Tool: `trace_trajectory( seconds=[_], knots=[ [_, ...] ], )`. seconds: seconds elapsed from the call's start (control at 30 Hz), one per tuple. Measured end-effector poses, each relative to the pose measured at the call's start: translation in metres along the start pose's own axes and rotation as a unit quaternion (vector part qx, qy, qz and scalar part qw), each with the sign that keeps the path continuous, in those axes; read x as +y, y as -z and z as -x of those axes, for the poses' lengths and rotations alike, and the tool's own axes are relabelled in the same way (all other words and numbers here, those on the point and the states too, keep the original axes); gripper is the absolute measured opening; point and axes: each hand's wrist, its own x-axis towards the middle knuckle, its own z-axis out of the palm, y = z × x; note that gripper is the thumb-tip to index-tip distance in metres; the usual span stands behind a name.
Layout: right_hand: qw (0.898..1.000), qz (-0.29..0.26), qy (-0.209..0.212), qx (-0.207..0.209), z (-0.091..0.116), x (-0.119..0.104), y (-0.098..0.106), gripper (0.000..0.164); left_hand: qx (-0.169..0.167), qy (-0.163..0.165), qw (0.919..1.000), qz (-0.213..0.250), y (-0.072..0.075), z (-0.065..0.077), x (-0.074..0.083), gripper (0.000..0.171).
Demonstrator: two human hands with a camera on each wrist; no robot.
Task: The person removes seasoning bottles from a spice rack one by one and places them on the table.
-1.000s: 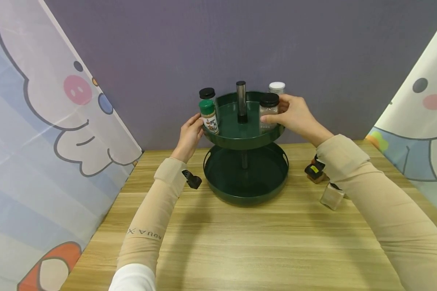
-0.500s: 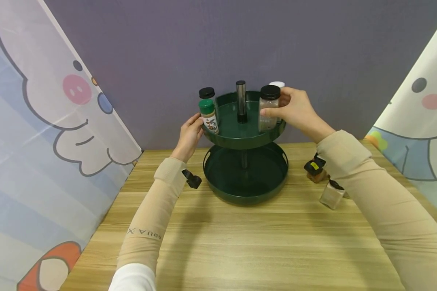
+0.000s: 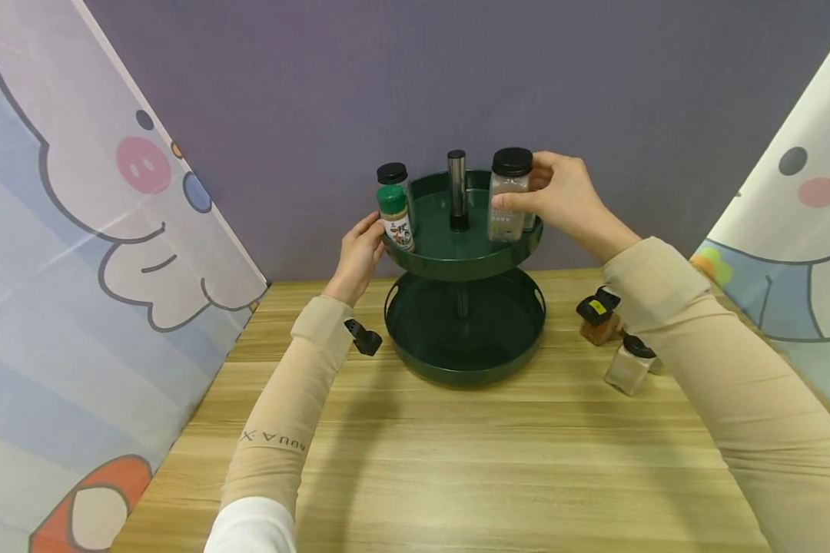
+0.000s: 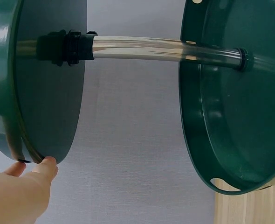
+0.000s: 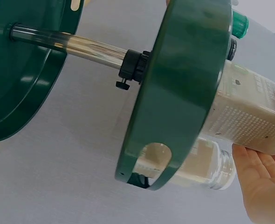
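A dark green two-tier tray (image 3: 459, 269) stands against the wall. At the left rim of its upper tier, my left hand (image 3: 360, 257) holds the edge with curled fingers, also seen in the left wrist view. My right hand (image 3: 569, 198) grips a square clear spice jar (image 3: 505, 211) with a black lid and pale contents, over the upper tier's right side. Its base is hidden by the rim in the right wrist view. Another clear jar (image 5: 200, 163) stands close behind it. Beside my left fingers are a green-capped seasoning bottle (image 3: 398, 226) and a black-lidded jar (image 3: 392, 174).
On the wooden table (image 3: 415, 468) to the right lie a reddish-brown spice jar (image 3: 598, 322) with a black cap and a pale jar (image 3: 625, 369), partly beside my right sleeve. A metal post (image 3: 458, 192) rises through the upper tier.
My right hand has raised the spice jar upward and slightly left, covering the white-lidded jar behind it. My left hand has stayed at the rim.
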Motion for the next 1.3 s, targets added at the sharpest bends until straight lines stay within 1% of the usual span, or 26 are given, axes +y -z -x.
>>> trace_trajectory(
  seconds=[0.13, 0.37, 0.53, 0.6, 0.77, 0.97, 1.3],
  knots=[
    [1.000, 0.004, -0.004, 0.002, 0.003, -0.003, 0.004, 0.070, -0.001, -0.001, 1.0000, -0.001, 0.000, -0.001, -0.001, 0.052],
    [1.000, 0.010, -0.006, 0.005, 0.007, -0.007, 0.010, 0.069, 0.002, -0.002, 1.0000, 0.001, 0.001, 0.000, 0.000, 0.051],
    [1.000, -0.004, -0.008, 0.010, 0.008, -0.007, 0.014, 0.067, 0.002, -0.004, 1.0000, 0.002, 0.002, 0.001, 0.002, 0.051],
    [1.000, -0.019, -0.005, 0.014, 0.010, -0.006, 0.016, 0.066, 0.000, -0.004, 1.0000, 0.002, 0.002, 0.001, 0.002, 0.051],
    [0.999, -0.035, 0.004, 0.022, 0.014, -0.003, 0.021, 0.064, -0.001, -0.005, 1.0000, 0.003, 0.002, 0.000, 0.002, 0.051],
    [0.999, -0.040, -0.003, 0.024, 0.023, 0.001, 0.027, 0.063, 0.001, -0.002, 1.0000, 0.007, 0.001, 0.000, 0.001, 0.050],
    [0.999, -0.027, -0.016, 0.031, 0.034, 0.014, 0.037, 0.064, 0.002, -0.002, 1.0000, 0.005, 0.002, -0.001, 0.000, 0.050]
  ],
)
